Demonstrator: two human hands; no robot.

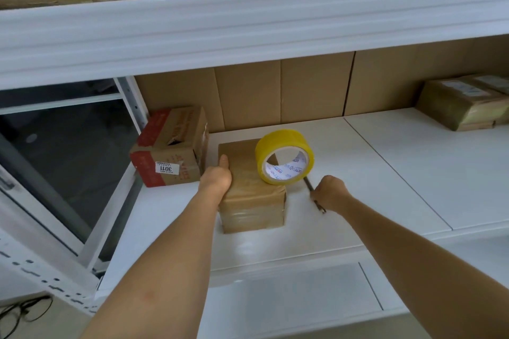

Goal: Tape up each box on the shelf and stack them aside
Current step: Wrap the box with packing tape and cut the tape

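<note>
A white metal shelf (385, 162) runs across the view, backed with flat cardboard sheets, with a higher shelf of cartons above it. On the near part of the shelf sits a small brown box (252, 190), its top and sides glossy with tape already wrapped round it. The left hand (217, 176) lies on the box's left top edge, fingers curled over it, holding it steady. A yellow tape roll (285, 157) stands on edge at the box's far right corner, touching it. The right hand (329, 194) is closed round a thin dark tool (315, 195) (probably a cutter or pen; too small to tell), its tip aimed at the foot of the roll.

Judging by this, the box in hand is nearly finished: the tape looks laid, and cutting it free from the roll seems to be the step under way. Still left: a red-printed carton (170, 148) to the left, with a torn opening on top, appears untaped. Wrapped parcels (462, 102) at the far right may be the finished stack.
</note>
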